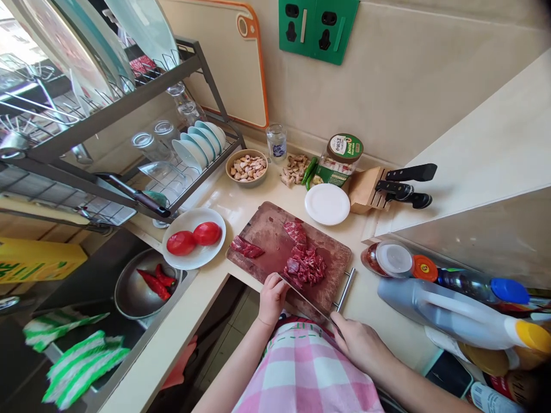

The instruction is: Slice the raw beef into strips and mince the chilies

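Note:
My right hand (359, 341) is closed round the handle of a kitchen knife (307, 301), whose blade slants up and left over the near edge of a brown cutting board (264, 221). At the tip end of the blade my left hand (272, 295) has its fingers pressed together against it; their undersides are hidden. Just beyond the blade lies a heap of sliced red meat (305, 267), with a partly sliced piece of meat (295, 231) behind it. Another strip of meat (247, 247) rests on the board's left side.
Left of the board stands a plate (196, 216) with two peeled tomatoes. Behind are a bowl of garlic (248, 167), ginger (295, 169), a white dish (327, 204) and a knife block (365, 189). Bottles (447, 310) line the right; a dish rack (206, 166) and sink pan (129, 287) are left.

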### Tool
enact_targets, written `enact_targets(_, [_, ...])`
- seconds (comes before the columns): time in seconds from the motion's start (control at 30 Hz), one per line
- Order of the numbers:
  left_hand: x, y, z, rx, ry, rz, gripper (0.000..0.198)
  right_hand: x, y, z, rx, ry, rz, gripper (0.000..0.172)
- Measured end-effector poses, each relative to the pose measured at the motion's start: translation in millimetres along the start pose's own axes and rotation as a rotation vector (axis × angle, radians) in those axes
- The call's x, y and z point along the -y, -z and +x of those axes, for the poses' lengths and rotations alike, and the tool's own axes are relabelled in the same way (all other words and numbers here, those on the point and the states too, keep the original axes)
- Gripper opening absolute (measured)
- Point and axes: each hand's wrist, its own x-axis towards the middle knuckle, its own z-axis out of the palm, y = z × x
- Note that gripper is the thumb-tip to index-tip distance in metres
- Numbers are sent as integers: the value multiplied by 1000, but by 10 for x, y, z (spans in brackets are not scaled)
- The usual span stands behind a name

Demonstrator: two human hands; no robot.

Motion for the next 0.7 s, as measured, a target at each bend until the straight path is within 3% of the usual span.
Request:
enact_targets(0.17, [-9,-5,-1,6,31,-2,16,301,118,417,-84,13,31,19])
enact_targets(0.23, [-23,3,-4,16,30,1,17,312,132,465,-101,27,48,19])
enact_targets(0.47, [-57,21,-15,-18,-25,73,14,-206,-30,-14,-65,-19,145,20])
enact_targets(0.7, [-43,-2,-30,-15,-44,79,14,-105,59,-95,-124,25,135,21])
